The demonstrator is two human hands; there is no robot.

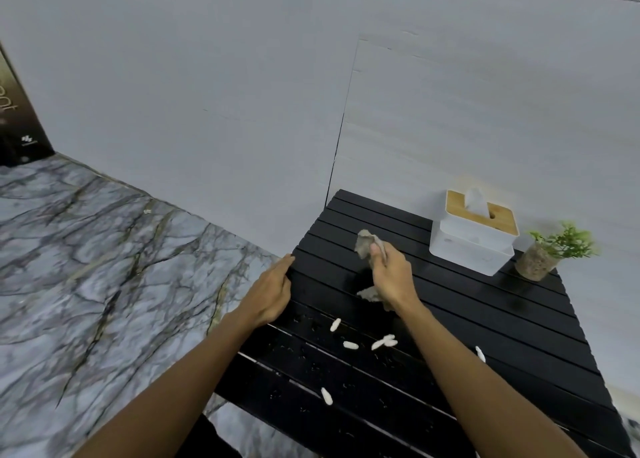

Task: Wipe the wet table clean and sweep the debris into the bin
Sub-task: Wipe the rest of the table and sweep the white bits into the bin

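Note:
A black slatted table fills the lower right. My right hand is closed on a crumpled grey cloth, which sticks out above my thumb and hangs below my palm just over the slats. My left hand rests on the table's left edge, fingers curled around it. Several white pellets of debris lie on the near slats, among fine specks and droplets. No bin is in view.
A white tissue box with a wooden lid stands at the table's far right. Beside it is a small potted plant. A grey wall runs behind. Marble-patterned floor lies to the left.

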